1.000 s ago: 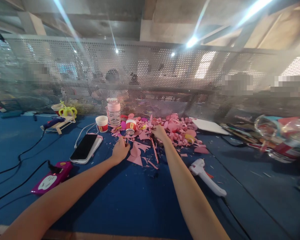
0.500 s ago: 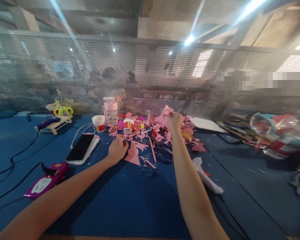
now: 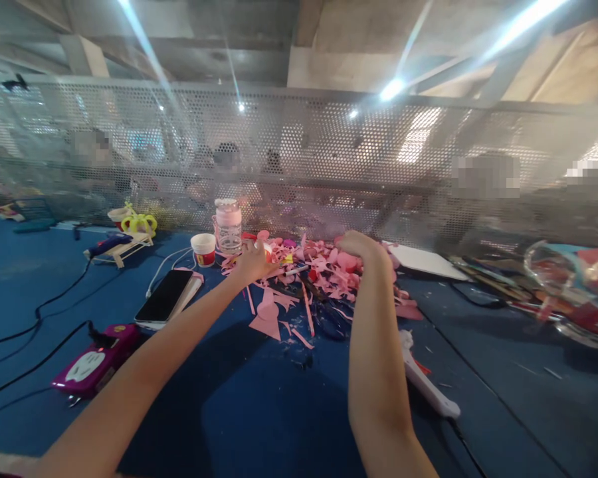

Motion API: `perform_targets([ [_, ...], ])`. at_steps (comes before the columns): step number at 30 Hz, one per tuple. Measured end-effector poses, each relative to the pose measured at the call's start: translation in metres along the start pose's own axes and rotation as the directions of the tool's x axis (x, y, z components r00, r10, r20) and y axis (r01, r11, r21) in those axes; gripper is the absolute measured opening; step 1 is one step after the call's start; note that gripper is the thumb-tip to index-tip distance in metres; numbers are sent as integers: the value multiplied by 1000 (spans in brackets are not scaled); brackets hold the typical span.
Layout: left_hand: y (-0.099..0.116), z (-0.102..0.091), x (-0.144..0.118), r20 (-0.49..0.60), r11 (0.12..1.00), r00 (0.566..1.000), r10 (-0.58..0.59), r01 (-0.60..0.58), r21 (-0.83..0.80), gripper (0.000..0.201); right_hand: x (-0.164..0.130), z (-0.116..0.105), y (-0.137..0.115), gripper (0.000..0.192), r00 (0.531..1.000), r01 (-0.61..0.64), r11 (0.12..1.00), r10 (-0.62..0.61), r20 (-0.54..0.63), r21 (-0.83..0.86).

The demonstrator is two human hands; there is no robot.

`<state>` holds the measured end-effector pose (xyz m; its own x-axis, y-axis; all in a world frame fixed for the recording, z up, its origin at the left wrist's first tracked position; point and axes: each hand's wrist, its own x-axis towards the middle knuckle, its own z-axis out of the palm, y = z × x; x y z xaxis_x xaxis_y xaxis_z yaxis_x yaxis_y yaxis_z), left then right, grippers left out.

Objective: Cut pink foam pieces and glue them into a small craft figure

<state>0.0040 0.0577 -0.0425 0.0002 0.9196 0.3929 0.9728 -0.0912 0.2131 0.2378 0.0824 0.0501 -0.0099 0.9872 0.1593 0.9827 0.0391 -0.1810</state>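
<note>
Head view: the left hand [image 3: 252, 262] reaches over a blue table [image 3: 259, 405], fingers curled around something small I cannot identify, just before a red-and-white cup [image 3: 266, 249]; the right hand [image 3: 361, 247] hovers knuckles-up over the pink paper scraps [image 3: 329, 269], grip impossible to tell. Dark scissors [image 3: 329, 312] lie just behind its fingers; rummaging blindly there could nick skin or tip the cup.

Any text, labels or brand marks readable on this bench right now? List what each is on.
None can be read.
Small paper cup: red band with a mark, too blurred to read.
Purple device: white graphic, no legible letters.
Pink-lidded jar: no visible label.
Plastic packaging at right: coloured print, blurred.
Phone: screen dark.
</note>
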Motion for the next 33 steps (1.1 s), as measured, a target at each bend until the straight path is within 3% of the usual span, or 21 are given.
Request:
perform_targets([
  [4, -1, 4, 37, 222, 999, 974, -35, 42, -27, 92, 8, -11, 0, 34, 993, 77, 997, -79, 84, 26],
  [8, -16, 5, 63, 328, 997, 942, -62, 75, -26, 81, 34, 13, -16, 59, 974, 207, 971, -216, 69, 116],
  [13, -34, -9, 78, 276, 995, 958, -74, 88, -37, 69, 60, 78, -50, 83, 940, 299, 934, -323, 106, 193],
  [16, -38, -24, 80, 208, 994, 976, -61, 78, -72, 66, 64, 110, -61, 78, 928, 297, 933, -332, 169, 201],
  [20, -40, -41, 79, 141, 964, 987, -74, 106, -242, 65, 71, 131, -61, 54, 944, 270, 945, -298, 145, 183],
  [24, -46, -48, 81, 115, 952, 988, -103, 132, -277, 68, 76, 135, -54, 33, 966, 230, 953, -248, 74, 198],
  [33, -57, -34, 89, 103, 951, 991, -87, 113, -287, 66, 77, 107, -36, 30, 983, 173, 927, -183, -3, 334],
])
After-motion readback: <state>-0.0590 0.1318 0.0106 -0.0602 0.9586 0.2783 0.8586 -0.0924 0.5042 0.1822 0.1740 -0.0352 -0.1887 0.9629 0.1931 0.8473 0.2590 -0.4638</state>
